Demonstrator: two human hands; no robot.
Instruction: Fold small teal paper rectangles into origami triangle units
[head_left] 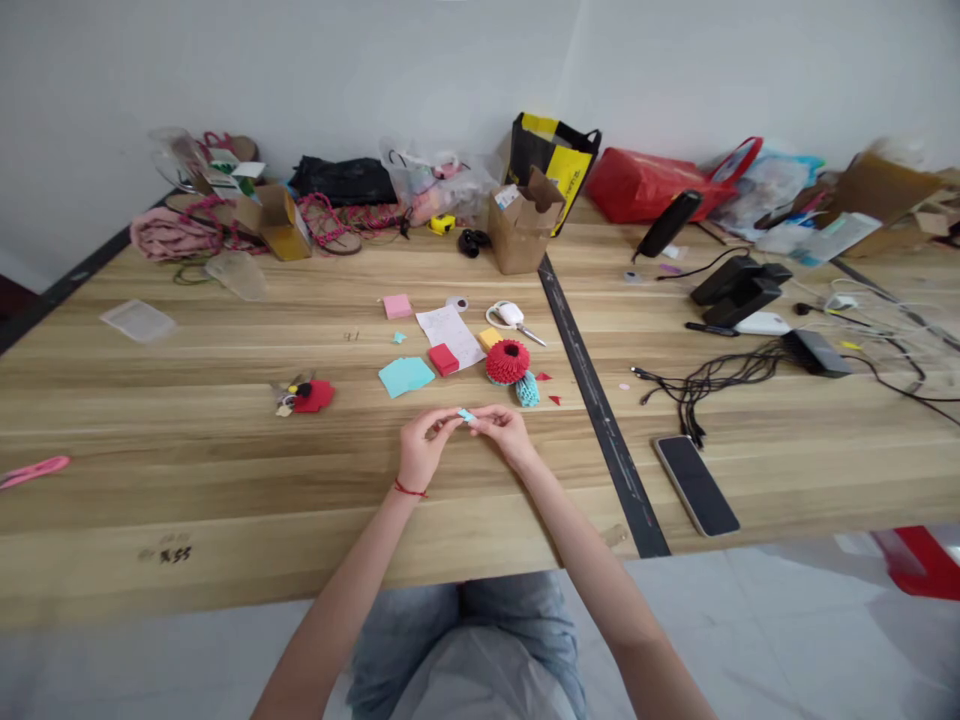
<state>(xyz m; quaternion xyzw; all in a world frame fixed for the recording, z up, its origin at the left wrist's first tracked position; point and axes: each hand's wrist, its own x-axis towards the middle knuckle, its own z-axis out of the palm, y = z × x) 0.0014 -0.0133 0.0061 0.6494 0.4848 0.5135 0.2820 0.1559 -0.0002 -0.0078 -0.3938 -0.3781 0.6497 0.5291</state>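
A small piece of light-blue paper (466, 415) is pinched between the fingertips of my left hand (426, 445) and my right hand (505, 433), just above the table. Beyond my hands stands a red folded-paper piece (508, 361) with a round, ridged body, and a light-blue folded-paper piece (527, 389) touches it. Loose light-blue sheets (406, 376) lie to the left, near a red paper stack (443, 359). Two little red paper triangles (555, 400) rest at the right. Fine folds in the held paper are too small to make out.
Scissors (529, 335), a white printed sheet (452, 334) and a pink paper stack (397, 306) lie farther back. Keys with a red tag (311, 396) are at left. A black strip (592, 410) crosses the table, with a phone (696, 485) and cables (697, 385) beyond it.
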